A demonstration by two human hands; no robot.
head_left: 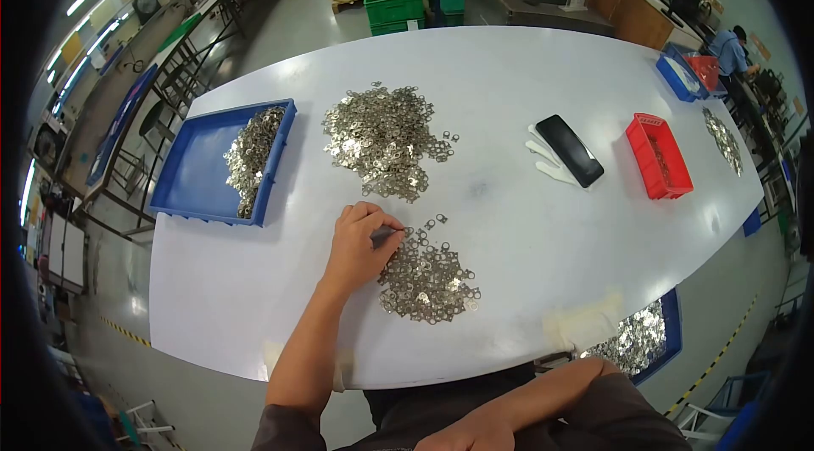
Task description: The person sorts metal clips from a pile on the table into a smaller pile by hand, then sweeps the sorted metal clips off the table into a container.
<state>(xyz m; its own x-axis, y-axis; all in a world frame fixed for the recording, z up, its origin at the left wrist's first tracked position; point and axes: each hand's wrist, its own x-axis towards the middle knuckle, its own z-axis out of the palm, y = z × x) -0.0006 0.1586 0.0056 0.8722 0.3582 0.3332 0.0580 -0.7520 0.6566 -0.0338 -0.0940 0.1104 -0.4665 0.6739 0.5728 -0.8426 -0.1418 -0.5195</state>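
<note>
Two bare hands are showing in the head view, the only view. The left hand (pixel 365 243) is reaching over the white table (pixel 517 264), bending its fingers in and apparently pinching a dark grey thing (pixel 386 236) between thumb and fingers; cannot tell what it is. Its fingertips are meeting the upper left edge of the near heap (pixel 428 286) of small metal pieces, some of them showing round holes. Grip is looking like a fingertip one, probably because the pieces are so small and flat. The right hand (pixel 471 436) is resting low by the lap, running off the bottom edge; cannot tell whether its fingers are spread or closed. A bigger far heap (pixel 381 141) is lying beyond the left hand, apart from the near one, likely so the two lots are not mixing. On the left, a blue tray (pixel 193 167) is holding more pieces, banked along its right side, its walls presumably keeping them in. On the right, a black phone (pixel 570 151) is lying partly over a white glove (pixel 555 172), maybe just parked out of the way, and a red bin (pixel 674 191) is standing beyond. Below the table's right edge, a second blue tray (pixel 675 324) is holding shinier pieces, seemingly within reach.
</note>
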